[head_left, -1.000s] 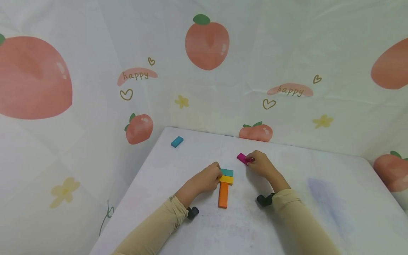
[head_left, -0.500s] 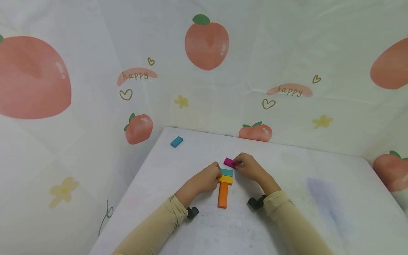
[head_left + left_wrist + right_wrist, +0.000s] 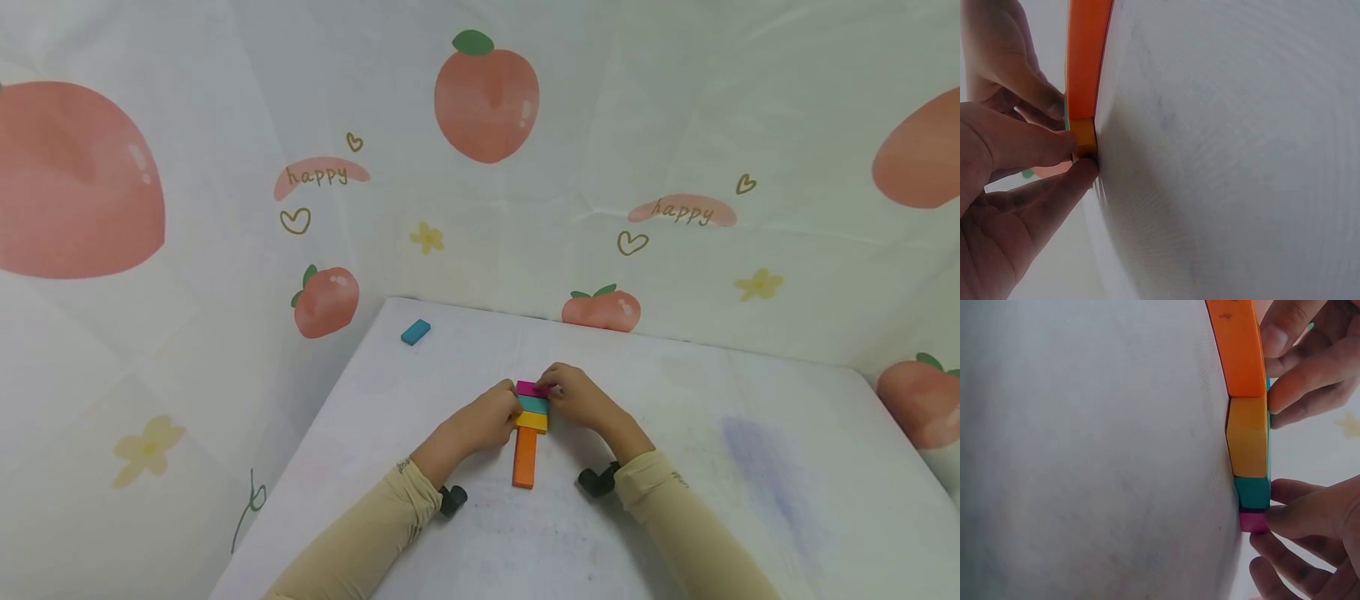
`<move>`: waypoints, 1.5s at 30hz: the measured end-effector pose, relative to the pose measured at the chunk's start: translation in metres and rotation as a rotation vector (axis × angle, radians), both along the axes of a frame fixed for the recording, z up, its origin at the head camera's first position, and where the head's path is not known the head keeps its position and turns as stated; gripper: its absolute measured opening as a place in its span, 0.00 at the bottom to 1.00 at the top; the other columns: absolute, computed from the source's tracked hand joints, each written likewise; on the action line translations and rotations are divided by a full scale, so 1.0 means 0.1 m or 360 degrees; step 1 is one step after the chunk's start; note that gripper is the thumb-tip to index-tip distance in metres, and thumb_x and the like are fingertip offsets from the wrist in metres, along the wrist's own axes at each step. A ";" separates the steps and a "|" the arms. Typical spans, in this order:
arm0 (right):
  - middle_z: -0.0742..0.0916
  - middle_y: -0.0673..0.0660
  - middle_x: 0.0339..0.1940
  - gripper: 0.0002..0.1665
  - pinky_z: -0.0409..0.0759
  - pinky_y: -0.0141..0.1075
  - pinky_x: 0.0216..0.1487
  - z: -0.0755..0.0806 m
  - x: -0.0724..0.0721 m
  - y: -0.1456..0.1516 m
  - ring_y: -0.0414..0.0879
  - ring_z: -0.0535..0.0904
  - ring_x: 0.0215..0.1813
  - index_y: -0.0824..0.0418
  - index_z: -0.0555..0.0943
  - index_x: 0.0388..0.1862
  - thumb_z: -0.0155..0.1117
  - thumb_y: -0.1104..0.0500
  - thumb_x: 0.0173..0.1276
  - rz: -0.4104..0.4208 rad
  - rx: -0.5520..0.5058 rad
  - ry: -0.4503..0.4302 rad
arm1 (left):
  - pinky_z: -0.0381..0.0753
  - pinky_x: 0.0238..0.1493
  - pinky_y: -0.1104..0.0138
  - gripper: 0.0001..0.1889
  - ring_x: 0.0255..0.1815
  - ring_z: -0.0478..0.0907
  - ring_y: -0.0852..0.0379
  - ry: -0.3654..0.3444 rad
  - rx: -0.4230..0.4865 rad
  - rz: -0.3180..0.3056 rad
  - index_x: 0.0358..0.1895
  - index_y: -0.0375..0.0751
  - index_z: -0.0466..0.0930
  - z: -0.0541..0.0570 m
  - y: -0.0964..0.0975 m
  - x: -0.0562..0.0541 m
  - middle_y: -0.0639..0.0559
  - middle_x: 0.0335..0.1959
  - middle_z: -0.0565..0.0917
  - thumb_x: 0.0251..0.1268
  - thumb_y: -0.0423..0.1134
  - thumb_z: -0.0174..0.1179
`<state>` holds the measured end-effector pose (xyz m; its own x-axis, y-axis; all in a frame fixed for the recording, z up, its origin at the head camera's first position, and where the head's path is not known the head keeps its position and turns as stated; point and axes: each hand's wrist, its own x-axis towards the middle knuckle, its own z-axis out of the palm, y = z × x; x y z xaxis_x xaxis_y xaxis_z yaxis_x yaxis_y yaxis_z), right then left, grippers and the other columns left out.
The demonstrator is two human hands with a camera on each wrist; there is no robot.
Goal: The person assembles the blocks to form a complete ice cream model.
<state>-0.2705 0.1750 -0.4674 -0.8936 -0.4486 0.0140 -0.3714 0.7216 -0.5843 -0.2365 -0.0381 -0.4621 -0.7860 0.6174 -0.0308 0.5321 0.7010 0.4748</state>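
Left hand [image 3: 480, 418]: thumb and a finger are bent in against the left end of a flat, rectangular yellow block [image 3: 532, 422], holding it; whether they also grip the teal block [image 3: 532, 405] directly behind cannot be told, as fingertips cover that end. Right hand [image 3: 573, 397]: thumb and finger pinch the right end of a flat magenta block [image 3: 527, 388].

The magenta block lies against the far side of the teal block, which abuts the yellow one; all three lie crosswise in a row. A longer orange block [image 3: 524, 458] points toward the person, its far end touching the yellow block.

A blue rectangular block [image 3: 416, 332] lies well apart, near the far left corner of the white tabletop [image 3: 517, 550]. A pale backdrop [image 3: 525, 225] printed with peaches stands behind.
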 end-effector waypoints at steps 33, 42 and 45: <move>0.85 0.57 0.63 0.19 0.81 0.55 0.70 0.05 0.24 0.15 0.56 0.79 0.67 0.59 0.90 0.54 0.79 0.57 0.64 0.0062 0.0041 -0.0123 | 0.85 0.64 0.66 0.12 0.52 0.82 0.56 -0.0076 0.0040 0.0032 0.55 0.29 0.89 -0.01 -0.01 -0.02 0.45 0.49 0.80 0.73 0.28 0.63; 0.85 0.58 0.63 0.21 0.82 0.54 0.70 0.05 0.25 0.13 0.56 0.79 0.66 0.62 0.90 0.53 0.81 0.56 0.62 0.0095 0.0034 -0.0085 | 0.85 0.64 0.66 0.14 0.55 0.81 0.54 -0.0114 0.0060 0.0070 0.57 0.30 0.88 -0.01 -0.01 -0.02 0.45 0.52 0.80 0.72 0.27 0.63; 0.85 0.57 0.62 0.21 0.82 0.54 0.70 0.05 0.26 0.12 0.56 0.79 0.66 0.61 0.90 0.53 0.82 0.55 0.62 0.0062 0.0036 -0.0106 | 0.85 0.64 0.65 0.14 0.54 0.81 0.54 -0.0129 0.0070 0.0074 0.56 0.30 0.88 -0.01 -0.01 -0.02 0.45 0.51 0.81 0.71 0.27 0.63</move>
<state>-0.2441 0.1868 -0.4620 -0.8741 -0.4827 -0.0553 -0.3604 0.7205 -0.5925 -0.2385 -0.0393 -0.4635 -0.8099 0.5825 -0.0689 0.4581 0.7015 0.5460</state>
